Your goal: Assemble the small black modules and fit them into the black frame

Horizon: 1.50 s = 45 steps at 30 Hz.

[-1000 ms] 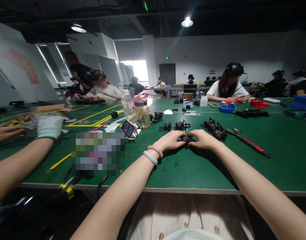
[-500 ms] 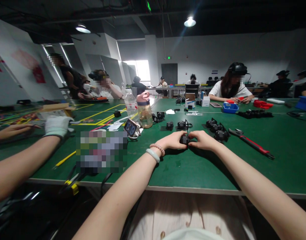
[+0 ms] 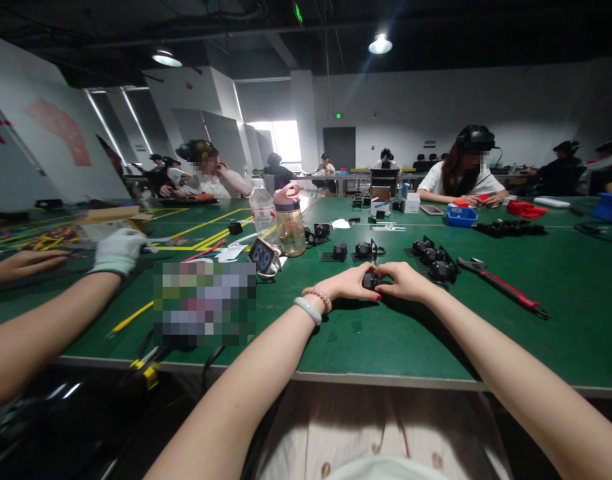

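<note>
Between my two hands, just above the green table (image 3: 336,353), is a small black part (image 3: 370,280). My left hand (image 3: 353,283), with a bracelet and bangle at the wrist, pinches it from the left. From the right, my right hand (image 3: 402,280) has its fingers closed on the same part. Beyond my hands lie a black part (image 3: 339,251) and another with a loop (image 3: 365,250). A cluster of black parts (image 3: 435,260) sits to the right, beside pliers with red and black handles (image 3: 506,287).
At the left, a person's gloved hand (image 3: 117,252) works near cables. A bottle with a pink lid (image 3: 291,227), a clear bottle (image 3: 263,210) and a small clock (image 3: 263,259) stand left of centre. A blue bin (image 3: 461,215) is farther back, near a seated person.
My fingers have closed nearer together around the black part, which now looks tilted and lower. The standing person at the back left has mostly gone from view.
</note>
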Each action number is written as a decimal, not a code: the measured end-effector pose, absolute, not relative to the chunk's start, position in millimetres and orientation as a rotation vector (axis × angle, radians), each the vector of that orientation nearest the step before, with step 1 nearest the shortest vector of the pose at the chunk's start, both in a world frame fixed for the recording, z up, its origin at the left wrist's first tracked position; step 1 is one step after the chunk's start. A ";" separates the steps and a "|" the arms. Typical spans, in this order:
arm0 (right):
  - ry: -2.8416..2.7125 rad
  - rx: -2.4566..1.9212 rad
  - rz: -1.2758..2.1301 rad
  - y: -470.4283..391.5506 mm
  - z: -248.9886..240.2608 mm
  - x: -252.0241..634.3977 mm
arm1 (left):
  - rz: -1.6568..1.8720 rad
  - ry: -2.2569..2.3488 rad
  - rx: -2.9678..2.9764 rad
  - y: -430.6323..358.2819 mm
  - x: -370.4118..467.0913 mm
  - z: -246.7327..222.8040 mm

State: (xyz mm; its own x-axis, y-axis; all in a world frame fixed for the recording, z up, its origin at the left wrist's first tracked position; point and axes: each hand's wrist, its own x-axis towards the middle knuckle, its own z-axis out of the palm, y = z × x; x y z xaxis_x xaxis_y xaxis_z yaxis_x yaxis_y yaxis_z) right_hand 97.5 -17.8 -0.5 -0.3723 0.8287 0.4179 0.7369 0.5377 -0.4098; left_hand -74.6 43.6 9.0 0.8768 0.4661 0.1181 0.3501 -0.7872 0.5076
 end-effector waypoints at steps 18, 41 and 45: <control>-2.127 -1.531 -0.053 -3.1 -15.0 117.3 | 0.293 0.681 2.565 40.9 -74.6 11.0; -1.952 -1.627 0.046 16.5 -33.0 117.7 | 0.238 0.795 2.530 35.7 -72.0 14.4; -1.949 -1.618 0.059 15.4 -32.5 117.6 | 0.239 0.769 2.542 36.5 -72.5 14.3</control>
State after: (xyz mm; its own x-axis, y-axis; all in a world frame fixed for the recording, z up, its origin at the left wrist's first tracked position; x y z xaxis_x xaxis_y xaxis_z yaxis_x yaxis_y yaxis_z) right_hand 117.6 15.4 -32.5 -0.0785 0.9078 0.4121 0.8812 0.2564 -0.3971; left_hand -72.5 36.5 14.3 0.8276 0.5605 0.0294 0.4784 -0.7319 0.4853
